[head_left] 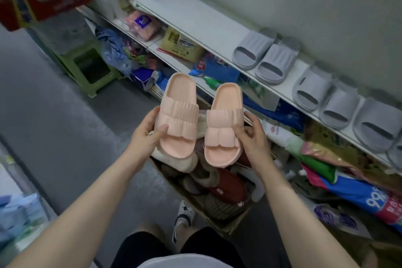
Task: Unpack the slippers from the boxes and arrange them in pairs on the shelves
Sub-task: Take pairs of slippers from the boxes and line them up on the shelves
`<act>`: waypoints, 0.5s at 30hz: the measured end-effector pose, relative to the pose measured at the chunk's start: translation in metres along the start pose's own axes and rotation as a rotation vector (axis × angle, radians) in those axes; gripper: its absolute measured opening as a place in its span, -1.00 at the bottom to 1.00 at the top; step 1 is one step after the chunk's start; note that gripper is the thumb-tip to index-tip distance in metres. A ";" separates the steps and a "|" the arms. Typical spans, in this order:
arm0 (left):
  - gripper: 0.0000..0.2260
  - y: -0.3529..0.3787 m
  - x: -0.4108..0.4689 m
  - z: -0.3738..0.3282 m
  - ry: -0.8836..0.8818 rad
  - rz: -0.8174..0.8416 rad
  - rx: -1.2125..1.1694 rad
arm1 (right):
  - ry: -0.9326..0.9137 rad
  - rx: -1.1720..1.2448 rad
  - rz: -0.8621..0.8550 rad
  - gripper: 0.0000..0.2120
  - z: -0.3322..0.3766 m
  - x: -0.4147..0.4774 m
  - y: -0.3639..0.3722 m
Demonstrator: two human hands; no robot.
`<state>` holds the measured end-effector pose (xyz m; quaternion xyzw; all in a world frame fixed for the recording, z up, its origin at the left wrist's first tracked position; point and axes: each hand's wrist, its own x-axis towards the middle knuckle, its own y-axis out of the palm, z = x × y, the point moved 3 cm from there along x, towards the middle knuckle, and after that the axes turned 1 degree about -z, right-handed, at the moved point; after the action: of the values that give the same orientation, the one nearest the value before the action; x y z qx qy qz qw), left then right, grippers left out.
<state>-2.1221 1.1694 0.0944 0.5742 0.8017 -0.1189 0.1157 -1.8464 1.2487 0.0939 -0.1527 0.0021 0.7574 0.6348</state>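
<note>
Above the cardboard box (233, 223) of mixed slippers, the left hand (143, 135) grasps a pink slide slipper (178, 115) in its fingers. The right hand (254, 135) grasps the other pink slipper (224, 126). Beyond the box, grey slippers (265, 54) line the top shelf (195, 13). This pair looks unpacked; the next step is probably to set them together on that shelf.

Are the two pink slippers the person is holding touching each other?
Apart. The head view shows a narrow gap along the whole length between the left pink slipper and the right pink slipper.
</note>
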 end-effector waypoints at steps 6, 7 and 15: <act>-0.52 -0.013 0.086 -0.033 0.024 -0.005 0.039 | 0.019 -0.013 -0.091 -0.53 0.024 0.065 0.023; -0.53 -0.016 0.103 -0.037 0.025 0.003 0.033 | 0.013 -0.014 -0.104 -0.52 0.028 0.076 0.027; -0.57 -0.033 0.281 -0.071 0.033 0.177 0.113 | 0.012 -0.072 -0.319 -0.53 0.064 0.182 0.056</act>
<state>-2.2448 1.4330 0.0732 0.6503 0.7416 -0.1438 0.0801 -1.9416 1.4258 0.1019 -0.1783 -0.0453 0.6458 0.7410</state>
